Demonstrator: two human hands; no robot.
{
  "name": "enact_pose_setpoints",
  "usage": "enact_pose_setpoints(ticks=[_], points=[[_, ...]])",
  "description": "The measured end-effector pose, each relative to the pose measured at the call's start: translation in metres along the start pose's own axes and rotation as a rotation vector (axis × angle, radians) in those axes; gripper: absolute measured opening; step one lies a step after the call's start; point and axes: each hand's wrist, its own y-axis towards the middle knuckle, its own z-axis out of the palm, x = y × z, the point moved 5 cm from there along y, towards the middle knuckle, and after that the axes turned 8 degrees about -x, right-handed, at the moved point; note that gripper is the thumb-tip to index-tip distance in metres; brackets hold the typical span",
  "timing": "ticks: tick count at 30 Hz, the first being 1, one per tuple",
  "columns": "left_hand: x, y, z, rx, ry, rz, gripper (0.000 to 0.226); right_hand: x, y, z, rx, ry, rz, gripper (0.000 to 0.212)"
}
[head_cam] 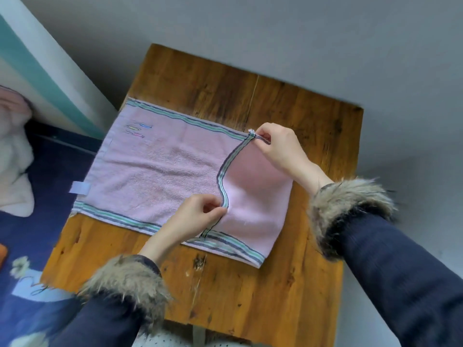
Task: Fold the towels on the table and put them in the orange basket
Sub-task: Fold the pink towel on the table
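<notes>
An orange thing (2,255) at the left edge was cut off, too little showing to tell what it was. Pale cloth (13,156) was cropped there too. The small embroidered marks (139,129) on the towel (155,169) were too small to make out.

Pink towel (160,169), green-grey striped borders

My left grip (198,216) and right grip (278,146) each pinch the striped edge of the pink towel (155,169), folding its right end over on the wooden surface (250,296).
</notes>
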Motion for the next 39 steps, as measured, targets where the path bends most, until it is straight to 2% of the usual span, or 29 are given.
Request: enact_pose_setpoints(ticks=[2, 4, 10, 15, 19, 21, 23, 25, 28, 30, 33, 35, 39], points=[[-0.011, -0.003, -0.027, -0.036, -0.075, 0.013, 0.031, 0.024, 0.002, -0.004, 0.005, 0.054, -0.012, 0.014], [-0.020, -0.008, -0.054, -0.065, -0.136, 0.020, 0.017, 0.051, 0.006, -0.007, 0.005, 0.091, -0.034, 0.016], [-0.022, -0.031, -0.134, -0.152, -0.267, 0.029, 0.012, 0.137, 0.036, -0.002, -0.027, 0.173, -0.136, 0.016], [0.016, -0.038, -0.197, -0.337, -0.293, -0.040, 0.034, 0.188, 0.067, 0.027, -0.030, 0.246, -0.153, 0.015], [0.075, -0.023, -0.227, -0.482, -0.198, -0.210, 0.021, 0.208, 0.093, 0.073, 0.001, 0.194, -0.128, 0.016], [0.106, -0.013, -0.232, -0.538, -0.100, -0.299, 0.013, 0.208, 0.107, 0.101, 0.044, 0.154, -0.082, 0.018], [0.135, -0.003, -0.234, -0.574, -0.008, -0.370, 0.011, 0.202, 0.114, 0.128, 0.115, 0.091, -0.046, 0.031], [0.160, 0.005, -0.232, -0.587, 0.080, -0.434, 0.024, 0.189, 0.112, 0.152, 0.185, -0.001, -0.031, 0.049], [0.173, 0.006, -0.218, -0.532, 0.205, -0.465, 0.044, 0.160, 0.092, 0.174, 0.204, -0.146, -0.028, 0.056], [0.170, 0.003, -0.205, -0.473, 0.292, -0.432, 0.059, 0.137, 0.075, 0.184, 0.237, -0.260, -0.026, 0.059], [0.166, 0.000, -0.192, -0.497, 0.426, -0.296, 0.071, 0.104, 0.050, 0.193, 0.402, -0.434, 0.003, 0.076], [0.167, 0.003, -0.191, -0.519, 0.477, -0.247, 0.073, 0.092, 0.041, 0.195, 0.454, -0.456, 0.033, 0.083], [0.162, 0.020, -0.191, -0.483, 0.604, -0.165, 0.074, 0.084, 0.037, 0.194, 0.443, -0.403, 0.103, 0.087]])
